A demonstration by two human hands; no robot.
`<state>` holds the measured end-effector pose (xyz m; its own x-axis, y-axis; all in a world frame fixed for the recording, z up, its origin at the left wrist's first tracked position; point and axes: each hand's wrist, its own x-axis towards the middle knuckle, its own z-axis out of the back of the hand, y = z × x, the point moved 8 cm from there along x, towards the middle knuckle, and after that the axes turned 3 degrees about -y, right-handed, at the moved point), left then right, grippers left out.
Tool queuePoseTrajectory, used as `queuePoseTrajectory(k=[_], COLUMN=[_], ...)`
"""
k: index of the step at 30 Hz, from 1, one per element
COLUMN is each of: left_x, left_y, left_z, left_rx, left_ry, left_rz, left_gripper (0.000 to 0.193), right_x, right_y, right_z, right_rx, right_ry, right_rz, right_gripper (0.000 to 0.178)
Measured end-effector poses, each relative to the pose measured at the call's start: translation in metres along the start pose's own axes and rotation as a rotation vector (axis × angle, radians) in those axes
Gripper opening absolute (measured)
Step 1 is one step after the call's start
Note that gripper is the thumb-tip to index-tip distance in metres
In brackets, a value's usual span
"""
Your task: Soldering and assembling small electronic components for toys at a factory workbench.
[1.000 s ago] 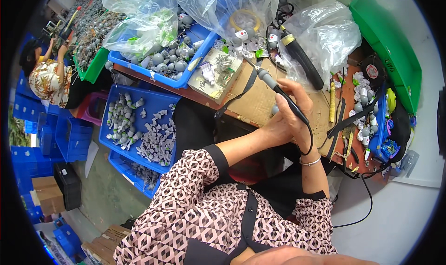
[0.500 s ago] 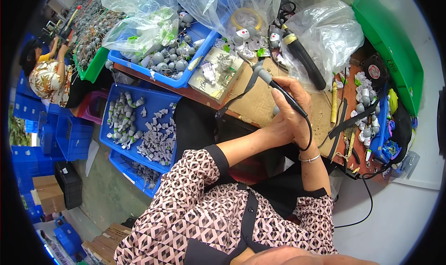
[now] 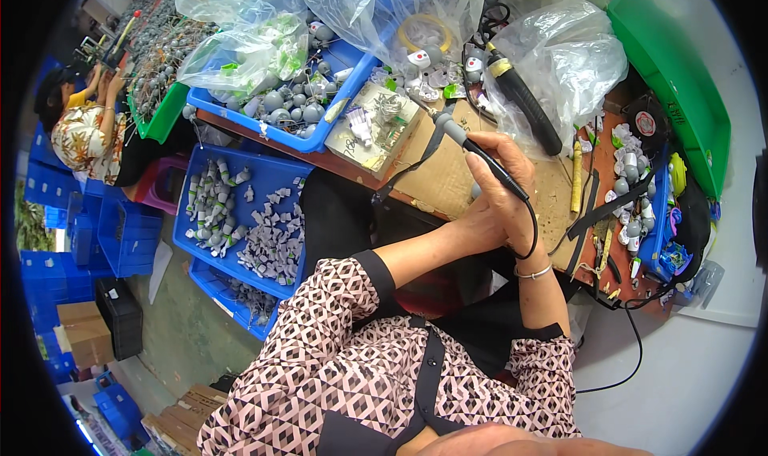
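step in hand looks like soldering-iron work: right hand fingers clamped on grey-and-black pen-shaped soldering iron, tip near pale rectangular box. left hand partly behind right wrist, fingers hidden, grip cannot be told; small round grey ball just beside, over brown cardboard sheet. next move likely calls for steady tip control.

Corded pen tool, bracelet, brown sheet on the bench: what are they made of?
Corded pen tool: probably plastic or rubber, from its dull grey-and-black body; thin tip looks metal.
Bracelet: likely polished metal, silvery with bright highlights.
Brown sheet: probably cardboard, matte, tan and marked; could be thin board.
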<state>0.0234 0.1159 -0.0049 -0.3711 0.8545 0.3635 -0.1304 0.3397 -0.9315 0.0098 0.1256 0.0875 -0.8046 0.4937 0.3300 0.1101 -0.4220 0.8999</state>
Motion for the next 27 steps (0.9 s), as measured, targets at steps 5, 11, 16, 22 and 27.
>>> queuePoseTrajectory(k=[5, 11, 16, 22, 27], left_x=[-0.002, 0.005, 0.002, 0.003, 0.004], left_y=[-0.023, 0.002, -0.021, -0.007, -0.002], left_z=[0.001, -0.02, 0.005, 0.001, -0.002], left_rx=[0.418, 1.079, 0.279, 0.016, -0.089], left_ry=[0.009, 0.345, -0.133, -0.044, -0.011], left_rz=[-0.181, 0.266, -0.18, 0.005, 0.047], left_gripper=[0.035, 0.035, 0.019, 0.016, 0.015], right_x=[0.001, 0.001, 0.001, 0.003, 0.001], right_y=[0.0, 0.0, -0.002, -0.001, -0.005], right_z=[-0.001, 0.001, -0.001, -0.001, 0.0], right_rx=[-0.007, 0.04, 0.037, 0.045, 0.078], right_ry=[-0.001, -0.042, -0.008, -0.032, -0.045], right_rz=[0.009, 0.01, -0.015, 0.025, -0.018], right_gripper=[0.027, 0.026, 0.027, 0.027, 0.027])
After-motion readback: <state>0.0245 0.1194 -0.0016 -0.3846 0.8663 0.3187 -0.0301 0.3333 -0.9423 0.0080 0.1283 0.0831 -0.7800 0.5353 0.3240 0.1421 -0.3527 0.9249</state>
